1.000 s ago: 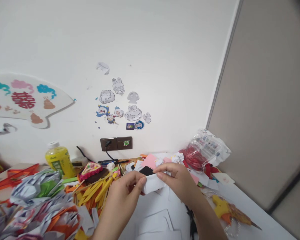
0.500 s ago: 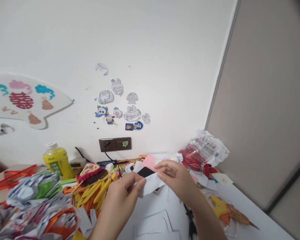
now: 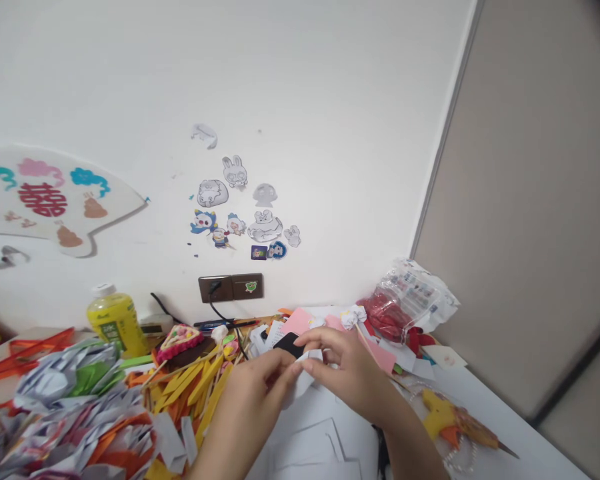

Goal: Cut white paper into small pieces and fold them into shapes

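Observation:
A small piece of white paper (image 3: 306,375) is pinched between both hands above the table. My left hand (image 3: 265,383) is closed on its left side, thumb and fingers pressed together. My right hand (image 3: 343,367) grips its upper right part, fingers curled over the top. Behind the hands a dark phone-like object (image 3: 287,343) shows in part. Below them lies a white sheet (image 3: 313,443) with pencil-like outlines drawn on it. How the paper is folded between the fingers is partly hidden.
Crumpled paper (image 3: 65,427) and yellow strips (image 3: 185,390) crowd the left. A yellow drink bottle (image 3: 115,321) stands near the wall. Pink paper (image 3: 383,355), a clear bag with red contents (image 3: 390,310) and a yellow-orange object with a pointed tip (image 3: 455,420) lie on the right.
My hands have come closer together, the right one moving left. The white paper between them now shows less of itself and looks more bent or folded.

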{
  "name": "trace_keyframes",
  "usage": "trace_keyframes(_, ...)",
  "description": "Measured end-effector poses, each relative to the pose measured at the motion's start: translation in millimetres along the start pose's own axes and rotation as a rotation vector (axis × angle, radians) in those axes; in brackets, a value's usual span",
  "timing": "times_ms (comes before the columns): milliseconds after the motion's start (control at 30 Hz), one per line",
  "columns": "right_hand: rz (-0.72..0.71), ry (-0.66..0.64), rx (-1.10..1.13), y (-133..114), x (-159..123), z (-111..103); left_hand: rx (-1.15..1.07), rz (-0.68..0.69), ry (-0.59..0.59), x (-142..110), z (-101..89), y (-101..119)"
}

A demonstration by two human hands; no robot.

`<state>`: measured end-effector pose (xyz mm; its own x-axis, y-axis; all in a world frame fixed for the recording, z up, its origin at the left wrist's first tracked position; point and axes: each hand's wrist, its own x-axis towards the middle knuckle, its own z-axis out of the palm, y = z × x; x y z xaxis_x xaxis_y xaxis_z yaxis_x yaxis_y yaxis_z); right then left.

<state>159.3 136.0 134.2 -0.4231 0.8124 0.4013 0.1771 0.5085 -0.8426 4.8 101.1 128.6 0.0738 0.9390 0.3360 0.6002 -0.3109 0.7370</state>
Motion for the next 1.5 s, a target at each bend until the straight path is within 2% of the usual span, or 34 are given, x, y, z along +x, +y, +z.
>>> trace_keyframes(400, 0.034, 0.073, 0.065, -1.4, 2.9, 1.6, 0.009, -0.021, 0.021, 0.9, -0.4, 4.1)
trace_keyframes(633, 0.073, 0.030, 0.043, 0.8, 1.2, -1.7, 0.015, -0.041, 0.044, 0.4, 0.4, 4.8)
trace_keyframes(800, 0.063, 0.028, 0.055, -1.9, 1.1, 0.2, 0.093, 0.017, 0.053, 1.6, -0.4, 1.7)
trace_keyframes(1133, 0.129, 0.062, 0.169, -3.7, 2.7, 2.3, 0.077, 0.006, 0.080, 1.0, 3.7, 0.1)
trace_keyframes(1367, 0.118, 0.063, 0.159, -1.8, 3.5, 3.2, 0.074, -0.010, 0.097, 1.0, 5.0, 1.1)
trace_keyframes(1500, 0.117, 0.070, 0.143, -1.4, 3.6, 3.6, 0.004, -0.010, 0.067, 1.8, 5.1, 3.1)
